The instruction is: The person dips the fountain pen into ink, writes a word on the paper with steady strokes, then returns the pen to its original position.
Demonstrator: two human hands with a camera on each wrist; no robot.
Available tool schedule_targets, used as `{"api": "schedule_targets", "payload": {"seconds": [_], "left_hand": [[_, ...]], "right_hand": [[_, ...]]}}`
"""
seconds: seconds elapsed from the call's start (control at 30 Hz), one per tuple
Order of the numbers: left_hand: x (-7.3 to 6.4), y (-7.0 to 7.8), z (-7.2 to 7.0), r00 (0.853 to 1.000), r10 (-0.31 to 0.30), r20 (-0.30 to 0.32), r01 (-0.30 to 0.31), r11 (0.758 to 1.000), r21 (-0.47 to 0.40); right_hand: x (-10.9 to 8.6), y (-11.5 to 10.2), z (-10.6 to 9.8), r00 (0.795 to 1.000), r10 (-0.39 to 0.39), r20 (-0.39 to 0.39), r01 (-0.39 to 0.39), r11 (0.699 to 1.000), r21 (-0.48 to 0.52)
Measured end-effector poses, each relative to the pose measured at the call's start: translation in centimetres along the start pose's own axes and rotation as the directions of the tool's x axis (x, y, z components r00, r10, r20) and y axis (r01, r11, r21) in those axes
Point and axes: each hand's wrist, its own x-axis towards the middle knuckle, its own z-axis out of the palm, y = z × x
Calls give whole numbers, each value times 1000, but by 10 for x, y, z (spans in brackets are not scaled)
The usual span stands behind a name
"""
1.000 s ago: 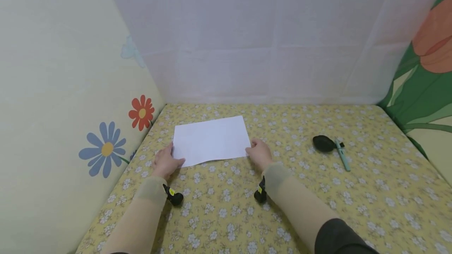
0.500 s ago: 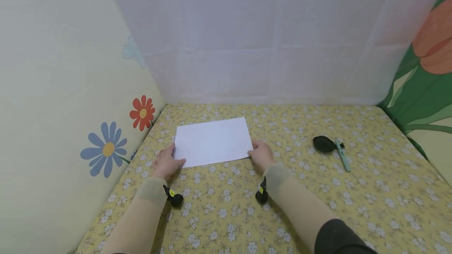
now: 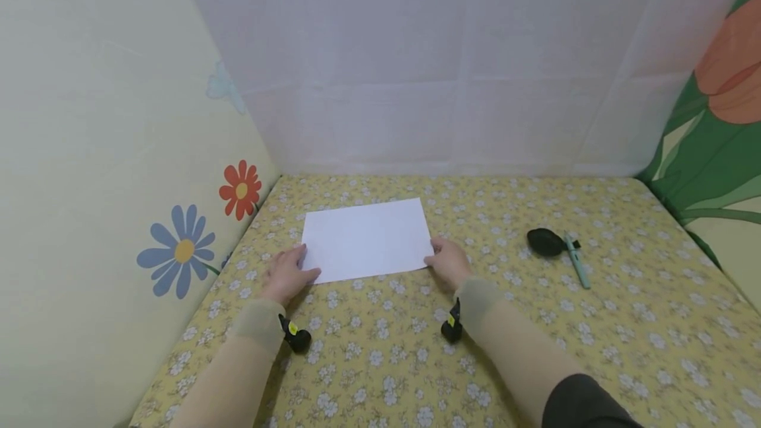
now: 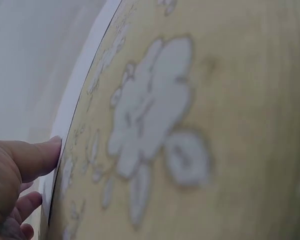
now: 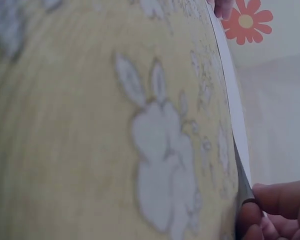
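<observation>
A blank white sheet of paper [image 3: 365, 241] lies on the floral tablecloth, between my two hands in the head view. My left hand [image 3: 288, 274] rests at its near left corner, thumb on the paper and fingers along the left side. In the left wrist view, the thumb of the left hand [image 4: 12, 180] touches the paper's near edge. With thumb and fingers, my right hand [image 3: 448, 261] pinches the right side near the front corner. The right wrist view shows the paper [image 5: 235, 100] slightly raised where the right hand [image 5: 285, 207] grips it.
To the right on the yellow floral tablecloth [image 3: 380, 355] lie a black rounded object [image 3: 545, 242] and a pale green pen-like item [image 3: 578, 265], close together. A white cloth [image 3: 380, 71] hangs behind the table. The left wall [image 3: 107, 117] bears painted flowers.
The paper has slid a little to the right, with both hands moving along with it. Its near edge, slightly wavy earlier, now looks straighter. The black object and green item have stayed put.
</observation>
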Motion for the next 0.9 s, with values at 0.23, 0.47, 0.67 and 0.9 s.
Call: {"api": "schedule_targets", "payload": {"seconds": [0.23,0.47,0.67,0.9], "left_hand": [[2,7,8,995,83,46,-87,993,83],[-1,15,17,981,163,104,-182,960,214],[-7,24,24,963,242,123,-261,948,181],[-11,41,39,948,276,158,-304,933,195]], "right_hand": [[-7,7,-17,1000,2,8,-1,997,-76],[-11,17,-31,1000,-4,10,5,991,-136],[-15,24,-42,999,-33,6,33,987,-156],[-22,36,-59,999,-27,19,31,976,-218]]}}
